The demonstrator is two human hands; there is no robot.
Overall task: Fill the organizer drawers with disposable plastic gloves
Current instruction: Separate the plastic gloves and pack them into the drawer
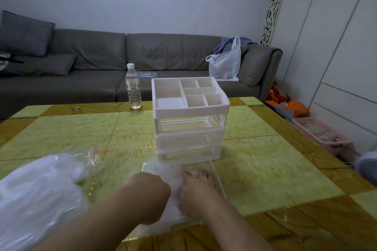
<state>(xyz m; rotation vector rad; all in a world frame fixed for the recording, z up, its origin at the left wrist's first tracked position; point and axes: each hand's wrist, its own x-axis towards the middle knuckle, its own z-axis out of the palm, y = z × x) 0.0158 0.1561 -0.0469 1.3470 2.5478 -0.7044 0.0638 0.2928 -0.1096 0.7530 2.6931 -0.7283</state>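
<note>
Yellow-green marbled tiles are covering the worktop (265, 169), with a grey sofa (142, 53) sitting behind it against a pale wall. A white organizer (190, 120) is standing near the middle, its divided top tray lying bare and its upper slot gaping without a drawer, while two clear drawers are sitting closed below. That pulled-out clear drawer (217, 177) is lying flat just in front of the organizer, holding a crumpled wad of disposable plastic gloves (163, 171). Both hands are pressing into this wad: the left hand (154, 191) is clenching down on it, and the right hand (199, 187) is curling its fingers into the plastic. A larger heap of loose gloves (38, 193) is lying to the left, near a water bottle (133, 87) standing farther back.
</note>
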